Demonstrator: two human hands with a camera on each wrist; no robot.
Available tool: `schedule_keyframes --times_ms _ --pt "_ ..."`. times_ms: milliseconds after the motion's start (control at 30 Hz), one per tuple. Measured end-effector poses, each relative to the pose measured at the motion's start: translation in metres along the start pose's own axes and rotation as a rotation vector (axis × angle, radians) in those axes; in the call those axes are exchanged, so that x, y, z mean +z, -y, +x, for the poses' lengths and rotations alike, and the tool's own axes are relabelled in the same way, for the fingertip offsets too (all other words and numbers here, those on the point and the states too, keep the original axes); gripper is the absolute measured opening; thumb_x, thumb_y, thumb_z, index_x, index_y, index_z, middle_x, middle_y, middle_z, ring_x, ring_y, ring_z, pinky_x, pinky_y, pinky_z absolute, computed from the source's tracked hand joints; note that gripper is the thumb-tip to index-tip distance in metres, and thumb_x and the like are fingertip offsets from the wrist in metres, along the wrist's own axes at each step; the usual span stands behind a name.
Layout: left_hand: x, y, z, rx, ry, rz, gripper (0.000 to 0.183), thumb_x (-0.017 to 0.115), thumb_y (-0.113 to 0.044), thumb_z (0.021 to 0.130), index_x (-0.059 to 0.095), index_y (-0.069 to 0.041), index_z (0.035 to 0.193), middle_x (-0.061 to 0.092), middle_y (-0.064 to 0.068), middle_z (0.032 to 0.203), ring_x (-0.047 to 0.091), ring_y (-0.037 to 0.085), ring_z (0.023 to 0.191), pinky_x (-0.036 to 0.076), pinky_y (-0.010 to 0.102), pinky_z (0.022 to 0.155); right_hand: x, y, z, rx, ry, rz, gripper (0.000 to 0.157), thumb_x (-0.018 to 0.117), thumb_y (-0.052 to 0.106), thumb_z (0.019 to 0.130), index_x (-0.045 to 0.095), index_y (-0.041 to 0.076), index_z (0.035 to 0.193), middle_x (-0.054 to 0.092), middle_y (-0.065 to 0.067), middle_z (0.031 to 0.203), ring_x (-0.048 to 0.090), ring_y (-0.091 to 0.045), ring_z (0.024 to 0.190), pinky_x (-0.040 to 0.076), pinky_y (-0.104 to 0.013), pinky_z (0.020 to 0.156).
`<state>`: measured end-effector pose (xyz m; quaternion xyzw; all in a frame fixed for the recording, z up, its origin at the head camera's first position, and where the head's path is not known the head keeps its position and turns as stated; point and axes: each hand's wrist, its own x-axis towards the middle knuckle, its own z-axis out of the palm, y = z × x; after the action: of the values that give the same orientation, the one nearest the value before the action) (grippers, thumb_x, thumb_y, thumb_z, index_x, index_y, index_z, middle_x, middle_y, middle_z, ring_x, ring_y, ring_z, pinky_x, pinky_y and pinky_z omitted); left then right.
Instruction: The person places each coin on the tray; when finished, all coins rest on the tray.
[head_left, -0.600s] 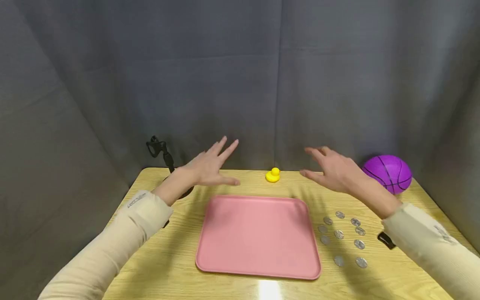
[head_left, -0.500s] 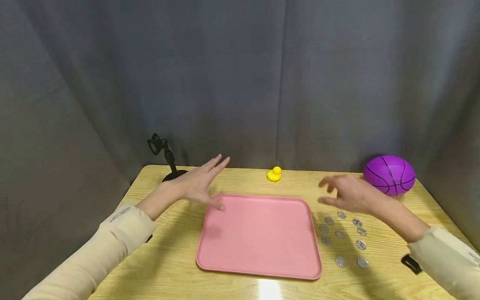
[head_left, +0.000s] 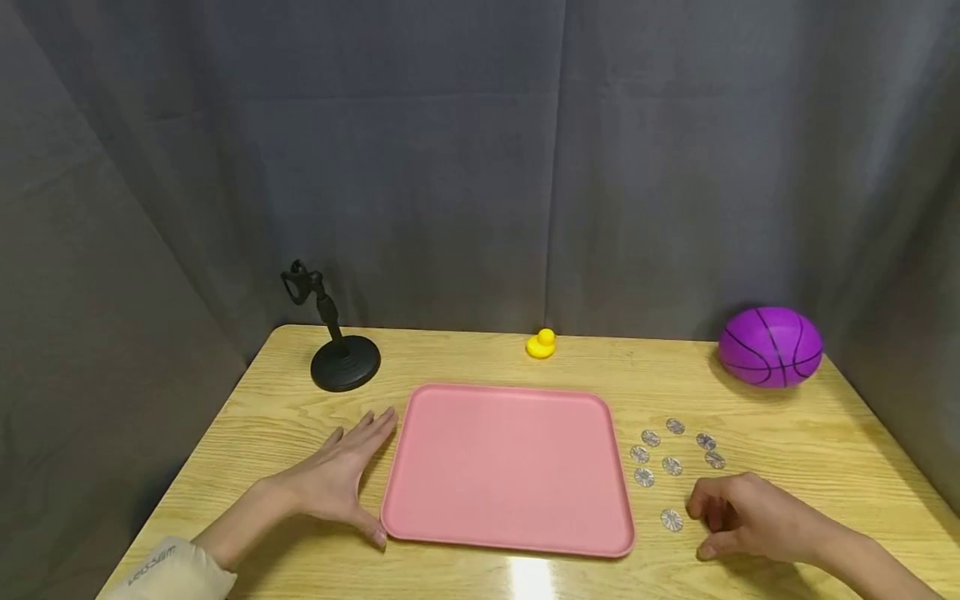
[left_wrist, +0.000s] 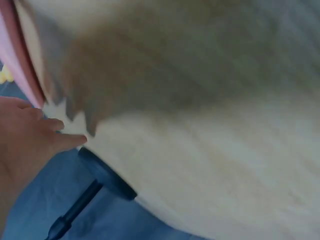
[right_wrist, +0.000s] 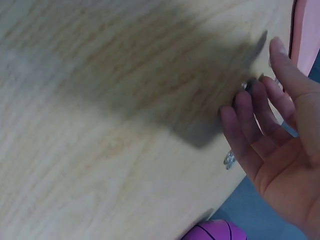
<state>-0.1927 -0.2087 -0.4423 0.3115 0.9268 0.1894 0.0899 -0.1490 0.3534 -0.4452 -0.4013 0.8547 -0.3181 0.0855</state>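
Observation:
Several silver coins [head_left: 671,465] with a radiating pattern lie loosely grouped on the table, right of a pink tray [head_left: 510,546]. My right hand [head_left: 765,518] is low over the coins' near side, fingers bent and thumb apart from them. It hides part of the group. In the right wrist view, a bit of a coin [right_wrist: 245,85] shows at the fingertips, and another coin [right_wrist: 229,160] lies beside the little finger. At the tray's left side, my left hand [head_left: 333,481] has its fingers spread, the thumb tip right at the near left corner. It holds nothing.
A black stand [head_left: 345,363] with a round base stands at the back left of the wooden table [head_left: 450,358]. A yellow rubber duck [head_left: 542,343] sits at the back middle, a purple ball [head_left: 770,347] at the back right. Grey curtains [head_left: 420,167] hang behind.
Both hands have come down and nearer to the person, the left to the tray's left side, the right to the coins. The right fingers are more bent. The tray has stayed in place.

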Motion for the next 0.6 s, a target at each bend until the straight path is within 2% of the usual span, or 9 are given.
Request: schedule_keyframes --times_ms 200,600 --pt "0.011 0.0 0.001 0.013 0.014 0.022 0.147 0.075 -0.08 0.048 0.007 -0.01 0.157 0.008 0.011 0.163 0.005 0.035 0.147 0.006 0.073 0.108 0.007 -0.001 0.0 -0.009 -0.041 -0.016 0.025 0.079 0.024 0.08 0.059 0.019 0.094 0.055 0.017 0.076 0.051 0.005 0.065 0.047 -0.017 0.049" --pt "0.01 0.002 0.001 0.011 0.013 0.002 0.144 0.075 -0.081 0.049 0.008 -0.013 0.158 0.011 0.007 0.163 0.006 0.035 0.147 0.006 0.074 0.108 0.006 -0.007 -0.012 0.006 -0.069 0.007 0.024 0.079 0.02 0.081 0.059 0.018 0.095 0.056 0.014 0.079 0.05 0.005 0.065 0.046 -0.017 0.048"
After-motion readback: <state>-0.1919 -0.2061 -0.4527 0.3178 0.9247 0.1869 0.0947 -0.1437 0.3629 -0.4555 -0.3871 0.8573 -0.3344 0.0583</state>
